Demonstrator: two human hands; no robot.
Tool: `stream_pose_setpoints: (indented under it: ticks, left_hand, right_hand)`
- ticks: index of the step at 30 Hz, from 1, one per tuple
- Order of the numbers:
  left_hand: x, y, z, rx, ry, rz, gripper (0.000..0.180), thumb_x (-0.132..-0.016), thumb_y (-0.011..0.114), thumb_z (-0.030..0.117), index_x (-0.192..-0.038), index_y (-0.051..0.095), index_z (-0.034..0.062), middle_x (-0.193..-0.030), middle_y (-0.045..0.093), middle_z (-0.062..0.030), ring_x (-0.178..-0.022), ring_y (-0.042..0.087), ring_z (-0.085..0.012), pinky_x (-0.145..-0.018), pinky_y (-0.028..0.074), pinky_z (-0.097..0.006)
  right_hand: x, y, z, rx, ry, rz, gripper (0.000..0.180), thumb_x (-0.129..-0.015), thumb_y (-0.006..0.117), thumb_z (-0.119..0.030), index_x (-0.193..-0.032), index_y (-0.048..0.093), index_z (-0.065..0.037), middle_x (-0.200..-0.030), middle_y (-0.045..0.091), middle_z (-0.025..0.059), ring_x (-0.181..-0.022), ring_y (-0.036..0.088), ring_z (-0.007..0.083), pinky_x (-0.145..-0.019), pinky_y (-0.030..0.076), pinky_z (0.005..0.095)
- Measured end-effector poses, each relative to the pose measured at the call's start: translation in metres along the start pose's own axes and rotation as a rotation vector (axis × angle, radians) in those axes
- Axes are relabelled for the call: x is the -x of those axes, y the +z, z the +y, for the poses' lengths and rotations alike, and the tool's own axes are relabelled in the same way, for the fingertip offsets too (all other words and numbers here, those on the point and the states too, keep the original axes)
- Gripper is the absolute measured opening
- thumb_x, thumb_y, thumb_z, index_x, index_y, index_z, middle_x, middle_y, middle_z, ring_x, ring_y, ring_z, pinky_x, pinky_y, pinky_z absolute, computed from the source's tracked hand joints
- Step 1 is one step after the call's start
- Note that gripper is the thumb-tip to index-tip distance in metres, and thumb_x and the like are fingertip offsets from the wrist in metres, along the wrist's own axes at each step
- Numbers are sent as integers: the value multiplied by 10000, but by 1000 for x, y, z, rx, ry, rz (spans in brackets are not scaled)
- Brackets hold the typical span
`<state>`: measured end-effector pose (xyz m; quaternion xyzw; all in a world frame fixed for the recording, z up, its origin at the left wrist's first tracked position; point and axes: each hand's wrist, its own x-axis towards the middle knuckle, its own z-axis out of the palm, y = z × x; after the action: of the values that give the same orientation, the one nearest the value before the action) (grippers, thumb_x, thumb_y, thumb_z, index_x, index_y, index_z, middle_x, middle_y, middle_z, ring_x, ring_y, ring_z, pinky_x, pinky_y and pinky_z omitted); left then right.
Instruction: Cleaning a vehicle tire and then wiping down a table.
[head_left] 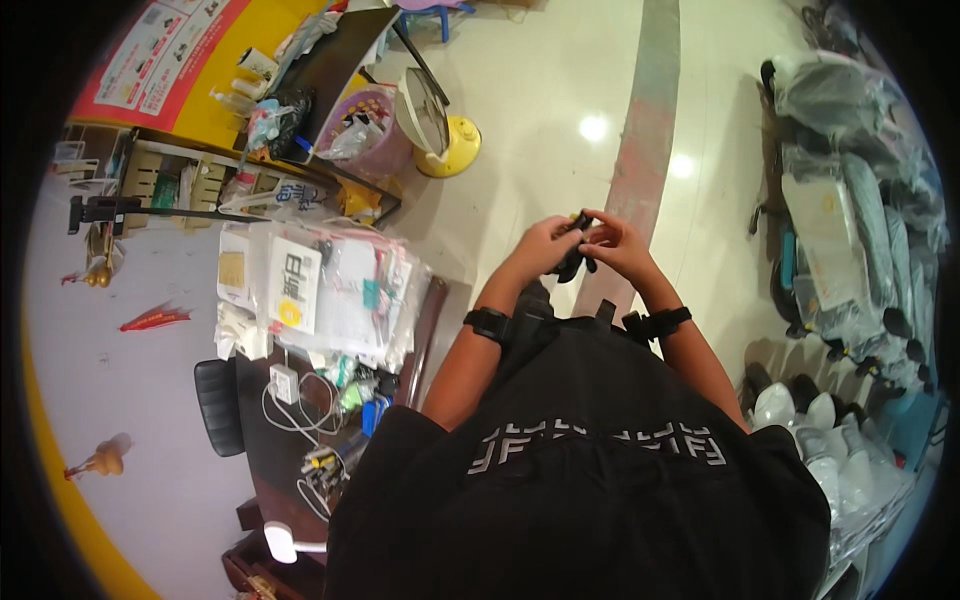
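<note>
In front of my body, over the floor, both hands are raised close together around a small black object (571, 264) with short projecting parts; its kind is hard to make out. Its left side is gripped by my left hand (543, 248), the fingers curled over it. My right hand (616, 246) pinches it from the other side near the top, with thumb and fingers bent. The fingers hide much of the object. A black strap with a small module (488, 323) sits on my left wrist, and a similar black strap (657, 323) on my right.
Left of me stands a dark desk (275, 455) with a stack of plastic-wrapped papers (340, 290), a white charger (284, 383) and cables. Farther off are a pink waste bin (378, 145) and a yellow-based round item (462, 147). Plastic-wrapped scooters (840, 220) line the right side.
</note>
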<state>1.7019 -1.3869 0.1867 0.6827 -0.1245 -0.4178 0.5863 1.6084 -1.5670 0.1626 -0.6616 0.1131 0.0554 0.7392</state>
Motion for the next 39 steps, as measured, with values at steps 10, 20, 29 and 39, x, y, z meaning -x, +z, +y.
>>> stream_pose_setpoints:
  ticks: [10, 20, 29, 39]
  left_hand:
    - [-57, -100, 9, -100, 212, 295, 266, -911, 613, 143, -1136, 645, 5, -868, 648, -45, -750, 563, -110, -684, 466, -257]
    - [-116, -151, 1, 19, -229, 320, 288, -941, 580, 188, -1139, 661, -5, -946, 671, -30, -849, 594, -105, -765, 473, -257]
    - [-200, -171, 52, -127, -207, 386, 417, -945, 584, 226, -1309, 573, 24, -1236, 607, -109, -1109, 562, -172, -925, 448, -294]
    - [-90, -110, -40, 677, -922, 361, 731, -856, 592, 633, -1396, 516, 145, -1320, 574, -52, -1175, 544, -233, -960, 444, -354]
  right_hand:
    - [-138, 35, -32, -234, 150, -45, 498, -830, 670, -1, -1312, 554, -50, -916, 645, 20, -874, 612, 117, -816, 489, 274]
    - [-263, 6, -25, -511, 695, -224, 435, -847, 478, 4, -1256, 560, -115, -1039, 624, 66, -939, 623, 190, -851, 519, 400]
    - [-385, -32, -45, -343, 638, -333, 451, -789, 502, -1, -1203, 630, -127, -934, 605, 22, -740, 555, 123, -654, 460, 302]
    - [-445, -188, 72, -651, 937, 372, 151, -918, 535, -109, -984, 671, -121, -952, 616, 85, -798, 601, 237, -681, 519, 390]
